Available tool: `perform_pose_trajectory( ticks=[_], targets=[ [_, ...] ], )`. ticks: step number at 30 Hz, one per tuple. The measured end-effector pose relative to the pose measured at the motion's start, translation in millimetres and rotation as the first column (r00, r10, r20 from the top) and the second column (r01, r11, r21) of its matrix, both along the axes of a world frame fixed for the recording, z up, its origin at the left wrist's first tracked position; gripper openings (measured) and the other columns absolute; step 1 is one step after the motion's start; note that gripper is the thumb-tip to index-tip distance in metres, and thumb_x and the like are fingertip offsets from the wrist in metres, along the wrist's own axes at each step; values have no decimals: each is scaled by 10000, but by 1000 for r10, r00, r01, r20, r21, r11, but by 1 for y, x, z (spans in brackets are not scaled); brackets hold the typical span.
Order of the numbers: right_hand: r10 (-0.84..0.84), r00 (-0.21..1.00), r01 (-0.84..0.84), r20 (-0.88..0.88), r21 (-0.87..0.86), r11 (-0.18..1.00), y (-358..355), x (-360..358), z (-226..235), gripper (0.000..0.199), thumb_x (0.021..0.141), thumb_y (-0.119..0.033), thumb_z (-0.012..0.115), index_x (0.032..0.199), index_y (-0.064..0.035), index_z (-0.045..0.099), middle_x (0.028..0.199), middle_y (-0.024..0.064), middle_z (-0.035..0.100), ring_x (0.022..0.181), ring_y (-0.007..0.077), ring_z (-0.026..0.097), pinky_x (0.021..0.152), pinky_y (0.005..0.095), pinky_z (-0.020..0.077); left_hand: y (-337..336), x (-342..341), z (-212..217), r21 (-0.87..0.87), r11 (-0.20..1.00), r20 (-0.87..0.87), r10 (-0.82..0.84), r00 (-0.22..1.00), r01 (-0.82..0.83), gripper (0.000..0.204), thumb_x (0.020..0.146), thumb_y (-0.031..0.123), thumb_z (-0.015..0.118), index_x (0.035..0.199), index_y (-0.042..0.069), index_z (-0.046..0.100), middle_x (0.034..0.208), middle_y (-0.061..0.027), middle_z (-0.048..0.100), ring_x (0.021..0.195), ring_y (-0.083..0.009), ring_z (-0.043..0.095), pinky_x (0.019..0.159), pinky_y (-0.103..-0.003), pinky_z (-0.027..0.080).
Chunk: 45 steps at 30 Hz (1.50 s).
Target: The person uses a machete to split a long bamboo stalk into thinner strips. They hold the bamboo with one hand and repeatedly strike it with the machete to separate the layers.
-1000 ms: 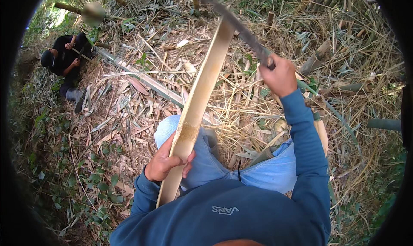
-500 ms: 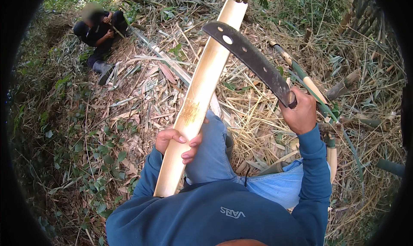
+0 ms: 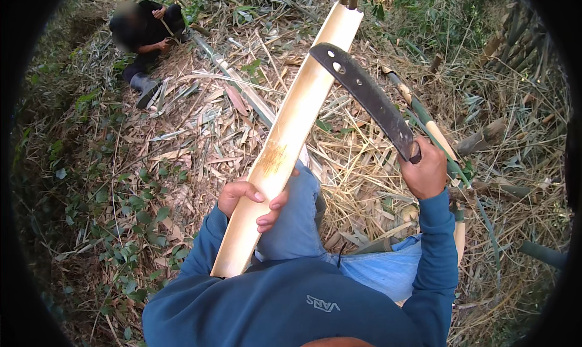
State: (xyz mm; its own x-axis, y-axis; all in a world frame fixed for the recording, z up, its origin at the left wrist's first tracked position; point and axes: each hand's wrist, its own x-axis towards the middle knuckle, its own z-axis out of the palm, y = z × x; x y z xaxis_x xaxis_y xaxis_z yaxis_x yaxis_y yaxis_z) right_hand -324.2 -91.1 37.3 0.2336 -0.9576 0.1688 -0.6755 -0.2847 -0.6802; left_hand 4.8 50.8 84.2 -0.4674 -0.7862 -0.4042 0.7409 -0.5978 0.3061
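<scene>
A long split half of bamboo (image 3: 290,120), hollow pale side up, slants from my lap toward the far middle. My left hand (image 3: 253,203) is closed around its lower part, thumb on the inner face and fingers over the right edge. A brown scraped patch marks the inside just above that hand. In my right hand (image 3: 423,168) is the handle end of a dark curved machete (image 3: 367,98) with several holes near its tip. The tip end of the blade overlaps the right edge of the bamboo in the picture; whether it touches, I cannot tell.
Another person (image 3: 145,35) in dark clothes and boots sits at the far left. Cut bamboo poles (image 3: 424,113) lie to the right, and a green bamboo strip (image 3: 242,86) lies beyond the split piece. Dry leaves and shavings (image 3: 357,177) cover the ground; leafy plants grow at the left.
The machete has shifted slightly right and nearer, and its blade has turned a little. In the picture the bamboo's far end sits slightly farther right. Both hands keep their hold.
</scene>
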Motion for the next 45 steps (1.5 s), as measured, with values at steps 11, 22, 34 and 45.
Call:
perform_pose_trajectory(
  ticks=[11, 22, 34, 45],
  targets=[
    [193, 975, -209, -114, -155, 966, 10, 5, 5, 196, 631, -135, 663, 805, -71, 600, 672, 134, 601, 595, 360, 603, 550, 450, 468, -1, -6, 10, 2, 1000, 155, -1, 988, 0, 754, 737, 85, 524, 1433, -69, 279, 821, -193, 507, 503, -263, 554, 435, -399, 493],
    [284, 946, -300, -156, -89, 950, 26, -5, 14, 233, 611, -118, 651, 829, -51, 610, 684, 145, 588, 605, 363, 600, 559, 451, 477, -9, -5, 21, -62, 998, 428, 2, 904, 27, 634, 788, 39, 538, 1386, 35, 329, 886, -162, 538, 559, -207, 558, 487, -335, 487],
    [322, 929, -335, -180, -46, 941, 49, 6, 3, 225, 593, -112, 647, 797, -46, 578, 659, 146, 563, 596, 359, 589, 547, 445, 465, -3, 18, 23, -134, 989, 573, 24, 819, 65, 712, 790, 0, 487, 1467, 40, 272, 942, -176, 590, 565, -206, 589, 501, -316, 520],
    [334, 913, -377, -236, -169, 911, 32, 16, 18, 214, 564, -52, 654, 741, -39, 534, 641, 134, 540, 596, 353, 578, 549, 444, 455, -2, 30, 18, -190, 976, 512, 6, 859, 106, 724, 727, 12, 492, 1431, 10, 322, 939, -216, 612, 558, -211, 591, 487, -323, 527]
  ],
)
